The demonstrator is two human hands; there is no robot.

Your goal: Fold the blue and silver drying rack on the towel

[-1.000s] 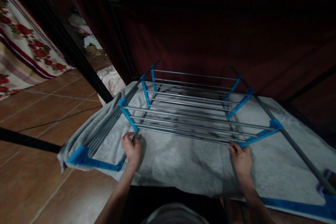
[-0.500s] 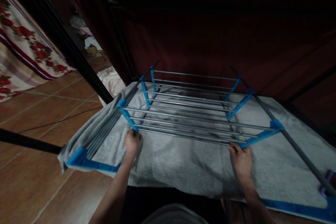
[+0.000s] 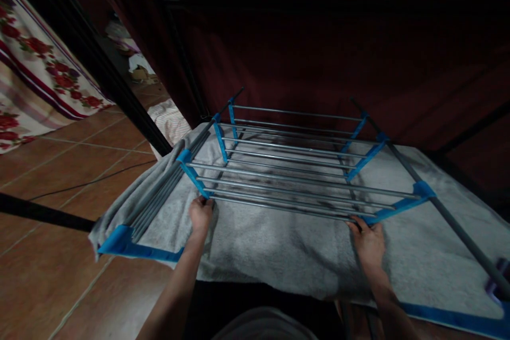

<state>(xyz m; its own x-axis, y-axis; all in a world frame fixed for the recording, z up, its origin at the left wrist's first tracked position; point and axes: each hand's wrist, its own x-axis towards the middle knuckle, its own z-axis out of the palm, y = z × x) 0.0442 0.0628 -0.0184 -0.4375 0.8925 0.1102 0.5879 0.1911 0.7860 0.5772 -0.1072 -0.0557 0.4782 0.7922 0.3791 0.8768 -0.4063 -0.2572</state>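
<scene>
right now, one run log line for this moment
left hand: at blue bracket corner | right hand: at other near bracket | rack: on grey blanket

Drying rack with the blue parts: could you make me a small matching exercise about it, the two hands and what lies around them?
1. Left hand
2. Right hand
3. Blanket
4. Floor

A. Grey, spread under the rack
B. Fingers gripping at the right end of the nearest bar
C. Orange-brown tiles
D. Fingers gripping at the left end of the nearest bar

Right pairs: 1-D, 2-B, 3-A, 4-C
</scene>
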